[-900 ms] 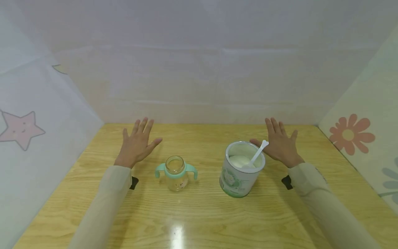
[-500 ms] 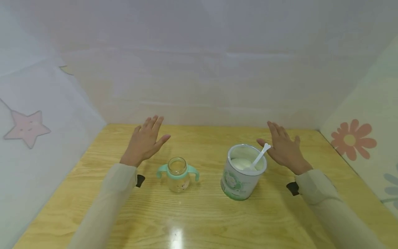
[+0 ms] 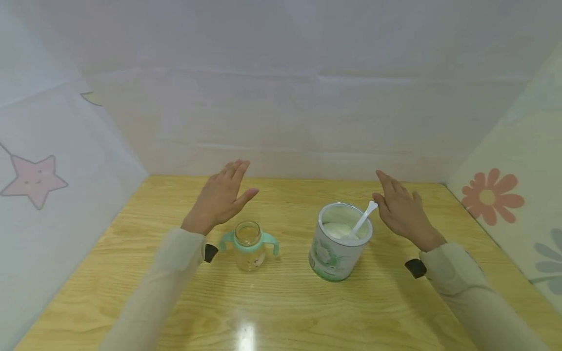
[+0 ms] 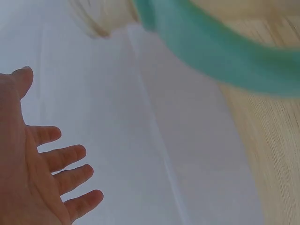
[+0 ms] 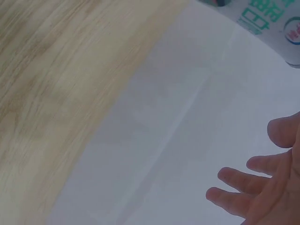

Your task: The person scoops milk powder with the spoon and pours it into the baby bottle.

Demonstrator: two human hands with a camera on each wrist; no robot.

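Observation:
A clear bottle [image 3: 249, 256] with two mint handles and an uncovered mouth stands upright on the wooden table. My left hand [image 3: 221, 196] is above and behind its left side, fingers extended, holding nothing. In the left wrist view a mint handle [image 4: 225, 56] crosses above the spread left hand [image 4: 42, 173]. Right of the bottle stands a white and green can [image 3: 335, 256] without a lid, with pale powder [image 3: 337, 230] inside and a white scoop [image 3: 363, 219] leaning out. Beyond the scoop, my right hand [image 3: 404, 212] hovers with straight fingers, empty; it shows too [image 5: 267, 187] in the right wrist view.
The light wooden table [image 3: 281, 312] ends at a pale cloth wall [image 3: 281, 117] behind. Cloth sides rise at left, with a pink star [image 3: 34, 181], and at right, with a red flower [image 3: 491, 196]. Dark pieces [image 3: 210, 253] are at both wrists.
My left hand has moved right, closer to the bottle, and turned more edge-on. My right hand has turned, its thumb lifting away from behind the can. The bottle and can stay in place.

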